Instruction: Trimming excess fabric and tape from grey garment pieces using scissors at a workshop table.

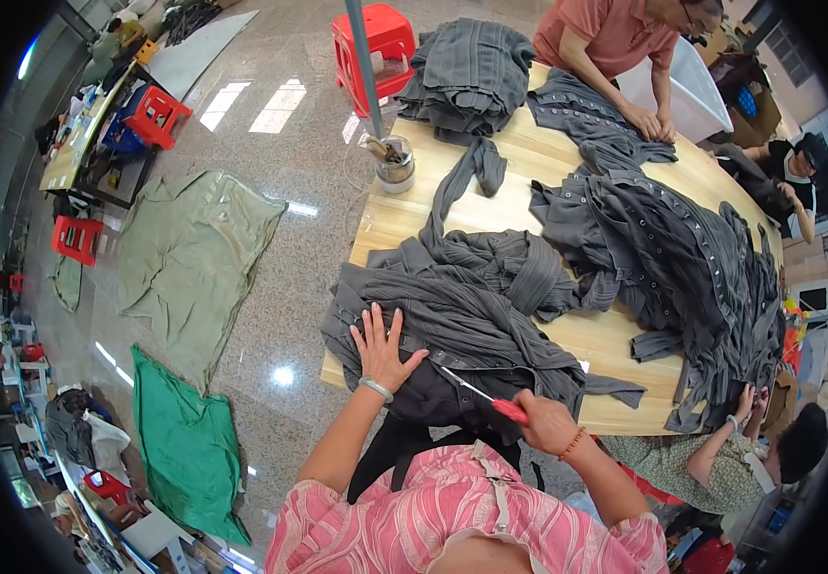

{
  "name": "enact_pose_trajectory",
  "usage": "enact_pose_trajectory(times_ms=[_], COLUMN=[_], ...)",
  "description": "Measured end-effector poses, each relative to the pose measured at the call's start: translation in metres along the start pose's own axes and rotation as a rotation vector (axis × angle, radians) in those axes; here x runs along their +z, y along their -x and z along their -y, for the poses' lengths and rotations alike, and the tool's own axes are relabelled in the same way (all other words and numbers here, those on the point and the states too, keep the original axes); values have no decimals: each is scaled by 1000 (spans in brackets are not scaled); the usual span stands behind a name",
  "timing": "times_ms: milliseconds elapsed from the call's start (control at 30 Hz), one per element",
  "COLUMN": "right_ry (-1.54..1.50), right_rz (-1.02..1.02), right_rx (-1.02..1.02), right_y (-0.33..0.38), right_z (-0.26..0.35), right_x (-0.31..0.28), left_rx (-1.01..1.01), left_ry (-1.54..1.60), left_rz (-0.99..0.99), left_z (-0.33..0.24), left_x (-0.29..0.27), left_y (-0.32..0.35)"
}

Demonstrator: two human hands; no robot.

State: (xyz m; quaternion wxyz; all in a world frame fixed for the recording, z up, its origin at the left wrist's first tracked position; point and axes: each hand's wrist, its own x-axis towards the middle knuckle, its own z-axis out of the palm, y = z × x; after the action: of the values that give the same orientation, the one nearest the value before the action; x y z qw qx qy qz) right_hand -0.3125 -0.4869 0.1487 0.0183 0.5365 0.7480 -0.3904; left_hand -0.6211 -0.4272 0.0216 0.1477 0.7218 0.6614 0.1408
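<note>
My left hand [382,355] lies flat with fingers spread on a dark grey ribbed garment [462,301] at the table's near edge. Closed round a red handle, my right hand [546,423] holds what looks like a screwdriver [471,385], with a long thin metal shaft. Its shaft points left toward a strip of small metal fasteners on the garment, near my left thumb. Whether the tip touches a fastener is too small to tell. Part of the garment's darker cloth [428,392] hangs toward my lap.
More grey garments with metal fasteners [672,239] are heaped right on the wooden table [519,153]. A folded stack [467,77], a jar of tools [395,165] and a metal pole [361,57] stand farther back. Co-workers handle cloth across the table and at right. Green cloth [189,445] lies on the floor.
</note>
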Motion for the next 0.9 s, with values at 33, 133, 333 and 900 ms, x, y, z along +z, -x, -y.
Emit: enact_pose_trajectory(times_ms=[33, 133, 333, 900], right_ry=[50, 105, 127, 170], right_rz=[14, 5, -13, 74], right_rx=[-34, -110, -171, 18], right_y=[-12, -52, -122, 15], right_z=[7, 39, 78, -14], right_x=[0, -6, -7, -49], left_rx=[-4, -59, -26, 237], left_ry=[7, 25, -13, 52], left_rz=[-1, 19, 83, 69], left_z=[2, 10, 9, -84], left_x=[1, 2, 1, 11], left_y=[0, 1, -2, 29])
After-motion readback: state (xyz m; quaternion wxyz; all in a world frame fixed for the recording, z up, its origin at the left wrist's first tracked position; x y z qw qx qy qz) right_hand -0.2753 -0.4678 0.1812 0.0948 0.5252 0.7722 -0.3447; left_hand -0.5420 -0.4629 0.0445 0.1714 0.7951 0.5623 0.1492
